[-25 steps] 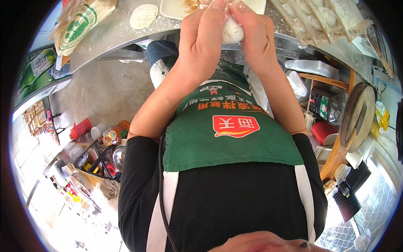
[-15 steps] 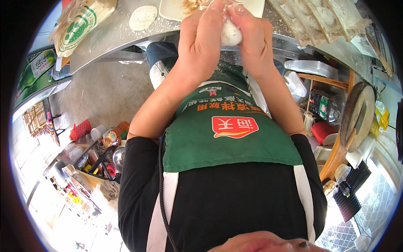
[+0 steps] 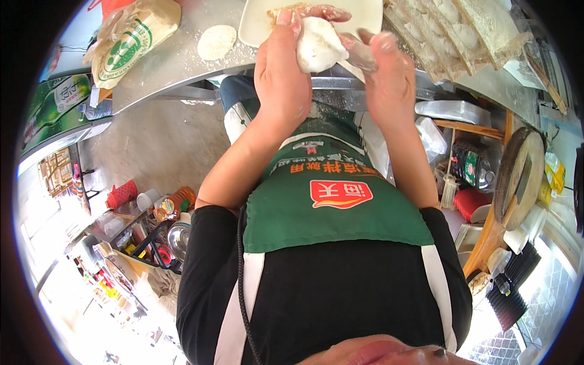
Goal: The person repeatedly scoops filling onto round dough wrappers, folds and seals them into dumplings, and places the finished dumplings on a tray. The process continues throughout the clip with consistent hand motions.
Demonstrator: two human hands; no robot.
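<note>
A plump white dumpling rests in my left hand, whose fingers curl under and around it above the counter's near edge. Just to the right, my right hand is open with its fingers apart. Its floury thumb side lies close to the dumpling's edge; whether they touch I cannot tell. Behind my hands is a white rectangular tray with some brownish filling, partly hidden by my left fingers. One round, floured dough wrapper lies flat on the counter left of the tray.
The metal counter is dusted with flour. Clear-wrapped trays of white dumplings stand at its right. A printed plastic bag sits at its left end. A round wooden board and a wooden rack are low on the right.
My right hand has come away from the dumpling to the right and opened. My left hand still holds the dumpling, now more exposed. The view has shifted slightly.
</note>
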